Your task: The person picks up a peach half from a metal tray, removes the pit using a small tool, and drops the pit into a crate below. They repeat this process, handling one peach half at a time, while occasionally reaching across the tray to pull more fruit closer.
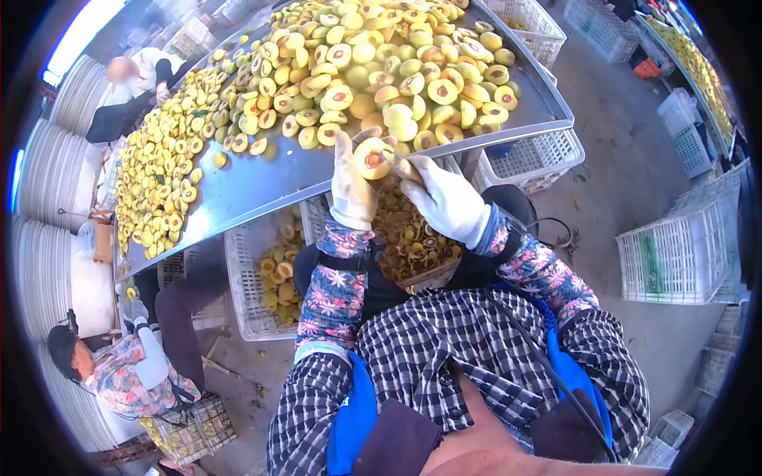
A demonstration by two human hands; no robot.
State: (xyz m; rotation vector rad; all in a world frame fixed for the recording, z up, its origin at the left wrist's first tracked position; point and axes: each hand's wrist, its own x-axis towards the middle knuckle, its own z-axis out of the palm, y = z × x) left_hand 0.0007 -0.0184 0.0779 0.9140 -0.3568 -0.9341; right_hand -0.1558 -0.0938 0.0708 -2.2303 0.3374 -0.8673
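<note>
My left hand (352, 190), in a pale work glove, is closed around a yellow peach half (371, 159) with its cut face and reddish-brown centre turned up. In my right hand (451, 203), in a white glove, is a small pitting knife (407, 170) with a tan handle. Its tip touches the cut face near the centre; the exact shape of the blade is hard to make out. Both hands are at the near edge of a metal table (274, 179) heaped with halved peaches (337, 67). Below them, a container holds cut peach pieces (409, 238).
A white crate (246, 305) with peach halves stands under the table at left, another crate (548, 159) at right. One co-worker (131, 381) sits at lower left, another (139, 87) at upper left. Stacked crates (675, 254) stand on the right floor.
</note>
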